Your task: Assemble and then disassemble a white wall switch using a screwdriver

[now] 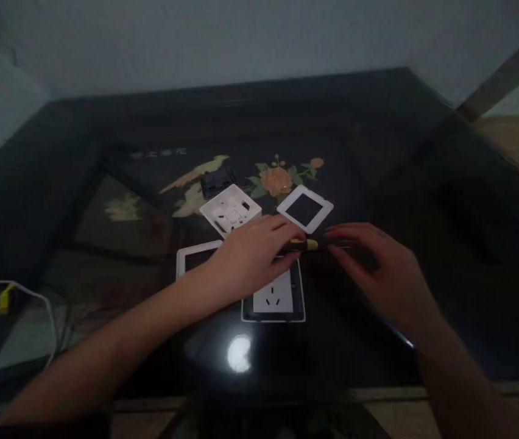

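My left hand (259, 250) is closed round the dark and yellow handle of a screwdriver (310, 244), which lies level and points right. The thumb and fingers of my right hand (373, 256) are at the thin shaft end; whether they touch it is too dim to tell. Below my left hand is a white socket (272, 299) in a dark-lined box. A white frame (189, 251) is partly covered by my left forearm. Behind my left hand sits an open white back box (229, 210). Another white square frame (305, 209) with a dark centre lies just beyond the screwdriver.
A black part (217, 182) lies behind the white box. On the far left a white cable (26, 290) with a yellow tag (5, 299) crosses the dark glossy table (332, 353). A wall stands behind.
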{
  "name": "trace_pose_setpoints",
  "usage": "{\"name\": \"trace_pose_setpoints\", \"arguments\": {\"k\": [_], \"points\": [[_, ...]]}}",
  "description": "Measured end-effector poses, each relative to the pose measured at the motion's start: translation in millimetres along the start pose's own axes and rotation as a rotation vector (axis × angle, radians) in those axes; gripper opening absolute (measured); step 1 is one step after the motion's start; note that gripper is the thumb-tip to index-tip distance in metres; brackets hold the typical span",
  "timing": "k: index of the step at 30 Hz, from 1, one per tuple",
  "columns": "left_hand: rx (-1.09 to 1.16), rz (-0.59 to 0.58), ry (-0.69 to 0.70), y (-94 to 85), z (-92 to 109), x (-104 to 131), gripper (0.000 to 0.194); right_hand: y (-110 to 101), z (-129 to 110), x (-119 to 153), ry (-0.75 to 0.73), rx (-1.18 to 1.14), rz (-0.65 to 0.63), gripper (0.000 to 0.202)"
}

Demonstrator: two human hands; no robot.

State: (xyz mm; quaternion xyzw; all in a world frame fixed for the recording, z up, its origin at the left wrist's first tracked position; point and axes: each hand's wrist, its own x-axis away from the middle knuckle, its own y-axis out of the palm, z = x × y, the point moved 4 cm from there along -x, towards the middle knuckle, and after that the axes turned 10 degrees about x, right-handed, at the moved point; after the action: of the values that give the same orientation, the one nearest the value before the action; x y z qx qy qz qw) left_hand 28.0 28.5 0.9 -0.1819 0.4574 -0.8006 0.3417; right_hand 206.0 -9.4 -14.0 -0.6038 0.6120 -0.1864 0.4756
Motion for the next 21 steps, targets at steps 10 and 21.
{"name": "trace_pose_setpoints", "arguments": {"k": [10,21], "points": [[-0.220,-0.207,-0.104,20.8,16.0,-59.0,0.017,-5.9,10.0,-0.6,0.119,0.045,-0.024,0.016],[0.222,0.502,0.212,-65.9,0.4,6.4,0.019,3.7,-13.1,9.4,-0.043,-0.051,-0.129,0.019]]}}
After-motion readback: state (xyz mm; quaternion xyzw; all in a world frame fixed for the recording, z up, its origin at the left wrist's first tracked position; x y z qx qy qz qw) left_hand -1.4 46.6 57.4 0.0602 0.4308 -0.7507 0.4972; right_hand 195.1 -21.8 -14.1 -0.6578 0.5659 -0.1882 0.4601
